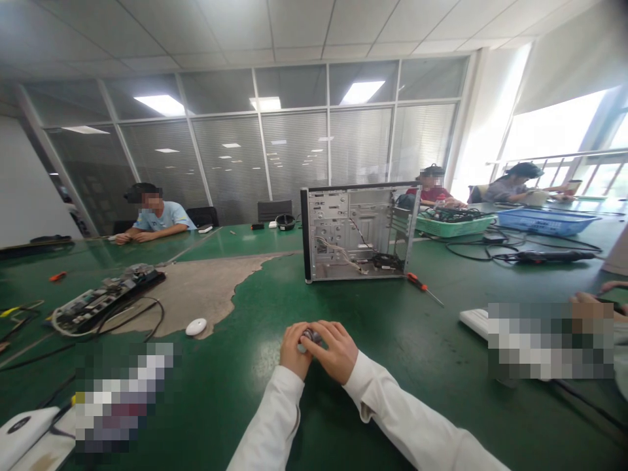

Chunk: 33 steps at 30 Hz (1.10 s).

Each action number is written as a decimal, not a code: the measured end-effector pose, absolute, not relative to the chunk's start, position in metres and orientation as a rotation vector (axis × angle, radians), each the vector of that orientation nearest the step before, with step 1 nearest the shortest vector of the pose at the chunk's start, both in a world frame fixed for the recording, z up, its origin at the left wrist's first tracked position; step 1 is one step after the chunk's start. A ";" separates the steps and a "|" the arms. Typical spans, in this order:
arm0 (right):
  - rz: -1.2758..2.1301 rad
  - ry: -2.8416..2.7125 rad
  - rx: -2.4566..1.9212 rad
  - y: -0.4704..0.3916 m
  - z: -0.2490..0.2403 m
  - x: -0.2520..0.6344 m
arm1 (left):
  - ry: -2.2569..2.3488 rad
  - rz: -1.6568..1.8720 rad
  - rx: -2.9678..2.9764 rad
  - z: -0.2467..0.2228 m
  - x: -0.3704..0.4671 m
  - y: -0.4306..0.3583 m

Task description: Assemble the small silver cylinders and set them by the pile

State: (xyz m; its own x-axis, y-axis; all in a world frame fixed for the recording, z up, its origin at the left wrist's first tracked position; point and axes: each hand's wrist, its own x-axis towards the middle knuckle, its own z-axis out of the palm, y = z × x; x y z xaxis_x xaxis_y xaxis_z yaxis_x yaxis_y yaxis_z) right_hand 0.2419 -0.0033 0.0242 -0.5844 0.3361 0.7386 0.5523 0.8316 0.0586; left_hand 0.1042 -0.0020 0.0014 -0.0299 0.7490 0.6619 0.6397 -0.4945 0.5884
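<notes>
Close together on the green table [275, 405], my left hand [293, 352] and my right hand [338, 353] are curled around a small grey rounded object [310, 337]. Fingers cover most of it, so its kind cannot be made out. Beyond the hands stands an opened computer case [338, 226], its side panel off, with loose cables and a dark part at the bottom inside. A screwdriver [417, 282] with an orange and black handle lies at the case's right corner. To the left of my hands rests a round white disc [196, 326].
A stripped circuit assembly [108, 297] with cables lies left, beside a worn patch [196, 288]. Green [456, 226] and blue baskets [544, 221], plus a black corded tool [554, 257], sit right. Several people sit around the table; a person's hand [589, 314] is near the right edge.
</notes>
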 end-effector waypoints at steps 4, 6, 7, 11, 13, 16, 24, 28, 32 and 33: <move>-0.402 -2.224 -0.669 -0.003 0.024 0.242 | 1.452 1.565 2.064 0.002 0.105 -0.001; -0.393 -2.207 -0.696 -0.004 0.023 0.241 | 1.437 1.562 2.028 0.004 0.106 -0.003; -0.383 -2.200 -0.713 -0.004 0.022 0.240 | 1.434 1.554 2.005 0.004 0.107 -0.004; -0.329 -2.177 -0.775 -0.005 0.020 0.236 | 1.446 1.486 1.886 0.004 0.108 -0.007; -0.291 -2.164 -0.798 -0.006 0.020 0.236 | 1.443 1.454 1.849 0.003 0.108 -0.007; -0.203 -2.154 -0.820 -0.008 0.023 0.238 | 1.435 1.436 1.856 0.000 0.108 -0.006; 0.258 -1.982 -0.787 -0.007 0.021 0.244 | 1.564 1.407 1.998 0.009 0.109 -0.010; 0.441 -1.877 -0.730 0.000 0.013 0.240 | 1.644 1.451 2.066 0.016 0.111 -0.014; 0.610 -1.831 -0.759 0.004 0.007 0.238 | 1.694 1.479 2.071 0.020 0.111 -0.016; 0.643 -1.819 -0.767 0.004 0.005 0.239 | 1.699 1.471 2.067 0.019 0.111 -0.016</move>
